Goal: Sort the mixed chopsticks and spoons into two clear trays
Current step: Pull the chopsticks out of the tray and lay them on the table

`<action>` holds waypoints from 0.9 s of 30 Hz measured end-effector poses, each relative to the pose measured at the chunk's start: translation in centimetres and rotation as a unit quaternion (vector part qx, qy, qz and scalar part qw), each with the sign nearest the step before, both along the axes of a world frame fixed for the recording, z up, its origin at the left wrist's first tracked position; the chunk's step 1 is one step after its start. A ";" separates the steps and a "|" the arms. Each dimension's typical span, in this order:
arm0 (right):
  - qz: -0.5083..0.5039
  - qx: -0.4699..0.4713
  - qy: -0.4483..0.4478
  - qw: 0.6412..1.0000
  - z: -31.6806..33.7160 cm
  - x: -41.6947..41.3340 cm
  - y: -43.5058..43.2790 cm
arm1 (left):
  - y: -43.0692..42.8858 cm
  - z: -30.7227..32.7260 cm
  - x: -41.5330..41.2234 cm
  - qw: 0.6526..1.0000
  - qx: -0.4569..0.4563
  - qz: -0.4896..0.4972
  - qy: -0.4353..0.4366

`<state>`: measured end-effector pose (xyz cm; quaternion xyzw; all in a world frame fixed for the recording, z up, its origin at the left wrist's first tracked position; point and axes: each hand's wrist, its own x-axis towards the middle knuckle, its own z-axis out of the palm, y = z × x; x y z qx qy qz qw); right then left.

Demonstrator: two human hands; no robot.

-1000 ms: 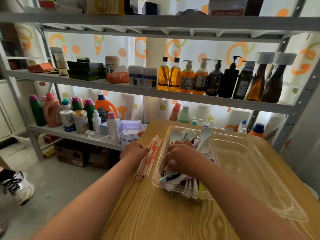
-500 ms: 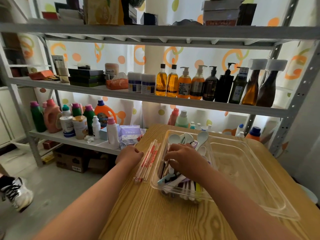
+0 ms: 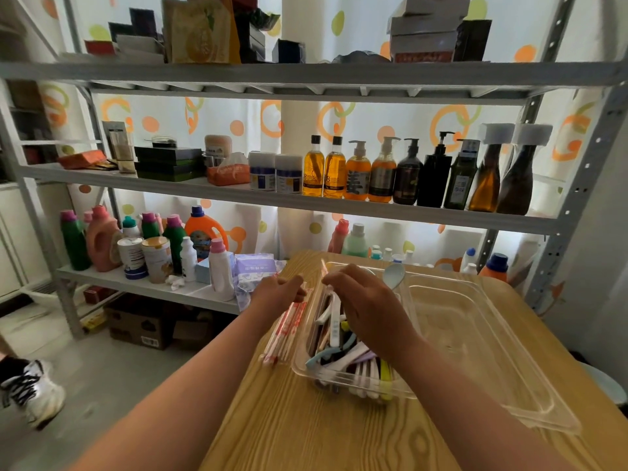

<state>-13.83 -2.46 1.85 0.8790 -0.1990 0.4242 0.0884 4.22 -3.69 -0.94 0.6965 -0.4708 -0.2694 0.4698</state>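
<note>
- Chopsticks [image 3: 284,329] in red-and-white paper sleeves lie bundled on the desk [image 3: 306,430]. They are just beside the left wall of the left tray [image 3: 301,355], with their long axis running away from the person, parallel to that wall.
- The left hand [image 3: 279,294] sits at the far end of that bundle with its fingers curled onto the sleeves. It is the hand nearer the bundle.
- The right hand [image 3: 368,302] hovers over the left tray, fingers loosely bent and pointing toward the left hand. A pale sleeve stands up between the two hands, but the blur hides whether the right fingertips pinch it.
- The coming move seems to turn on that short gap. Anything lifted from the tray need only cross the left wall to join the bundle, kept lengthwise.
- The left tray holds a mixed heap of spoons [image 3: 343,358] with white, blue, yellow and lilac handles, with dark sticks among them. One pale blue spoon [image 3: 394,275] leans at the far end.
- The right tray [image 3: 475,334] sits against the left one, side by side. Every spoon in view is in the left tray, so the sorting looks barely begun.
</note>
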 end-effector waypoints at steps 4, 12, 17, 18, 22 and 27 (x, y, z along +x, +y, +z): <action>-0.013 -0.037 0.056 0.998 -0.2 0.0 0.3 | 0.3 1.4 -0.9 0.990 -0.025 -0.049 0.127; 0.022 -0.024 0.083 0.996 -1.2 0.4 0.1 | 0.6 1.5 -0.7 0.981 -0.036 -0.080 0.172; -0.007 0.063 0.050 0.997 -1.4 0.4 -0.7 | 0.7 1.0 0.3 0.985 -0.034 -0.052 0.164; -0.016 0.090 0.057 0.994 -1.4 0.3 -0.7 | 0.6 0.8 0.5 0.988 -0.028 -0.035 0.151; -0.047 0.145 0.176 0.973 -1.4 0.4 -0.9 | 0.0 -0.3 1.6 0.997 -0.019 0.005 0.072; -0.099 0.173 0.309 0.930 -1.0 1.0 -0.8 | -0.7 -2.3 3.4 0.998 0.024 0.035 -0.052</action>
